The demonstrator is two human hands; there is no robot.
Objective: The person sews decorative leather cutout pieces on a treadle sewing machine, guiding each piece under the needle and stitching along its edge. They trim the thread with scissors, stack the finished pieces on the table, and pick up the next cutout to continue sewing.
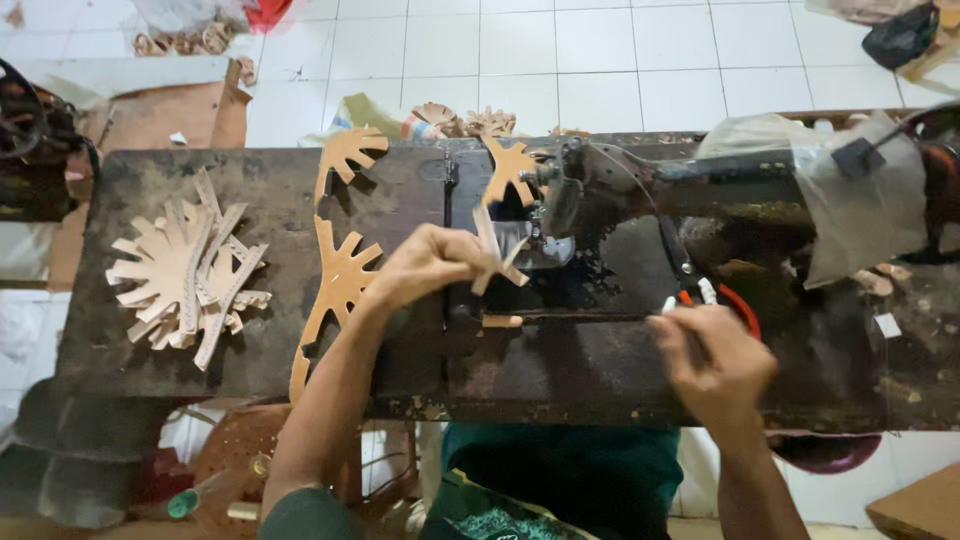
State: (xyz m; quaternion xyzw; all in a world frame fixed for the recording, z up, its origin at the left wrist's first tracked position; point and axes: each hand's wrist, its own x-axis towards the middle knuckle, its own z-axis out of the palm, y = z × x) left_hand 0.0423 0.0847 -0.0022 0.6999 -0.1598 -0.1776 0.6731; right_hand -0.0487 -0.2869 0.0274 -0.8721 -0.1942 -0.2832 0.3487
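On the far left of the dark, worn metal counter (250, 350) lies a loose pile of pale tan leather cut-outs with finger-like tabs (188, 277), well apart from both hands. Just right of it, a chain of orange-tan leather pieces with splayed tabs (338, 275) runs from the far edge toward me, passing under my left forearm.

My left hand (425, 265) is closed in a pinch on a small pale leather piece with narrow tabs (497, 250), held just beside the needle area of the old black sewing machine (640, 190). Its tabs fan out past my fingertips; whether they touch the presser foot I cannot tell, since that spot is blurred.

My right hand (712, 355) is closed around a tool with red handles (735, 305), probably snips, resting on the counter near the machine bed.

Risks, as judged:
- left fingertips sit close to the needle; a slip could draw them in;
- the pinch is narrow, so the piece could twist out of line;
- the chain under my forearm could drag and fall off the near edge;
- the clear plastic sheet (860, 200) draped at right could snag.
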